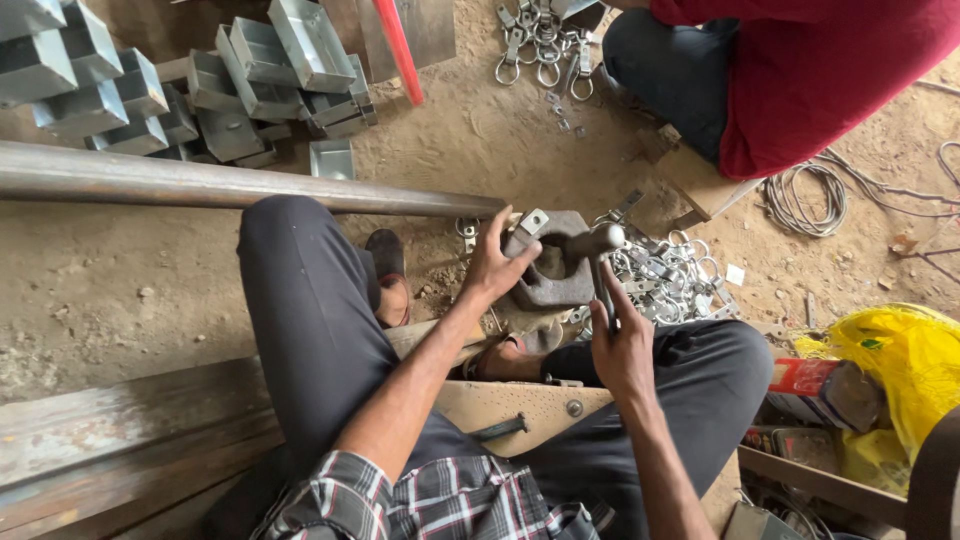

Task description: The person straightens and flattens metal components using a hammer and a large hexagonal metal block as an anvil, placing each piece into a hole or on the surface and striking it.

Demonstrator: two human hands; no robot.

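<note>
My left hand [492, 264] rests on a small flat metal clamp piece [529, 224], pressing it against a heavy dark iron block [556, 276] on the ground between my knees. My right hand [620, 338] grips the handle of a hammer [596, 243], whose head sits just above the block's hollow. Around and behind the block lies a heap of shiny metal ring clamps [668, 274]. My foot in a sandal [387, 272] is left of the block.
A long steel pipe [220, 186] crosses at left. Folded sheet-metal boxes [200, 80] are stacked top left. Another person in a red shirt [800, 70] sits top right near more ring clamps [540, 45]. A wire coil [808, 196] and yellow bag [905, 355] lie right.
</note>
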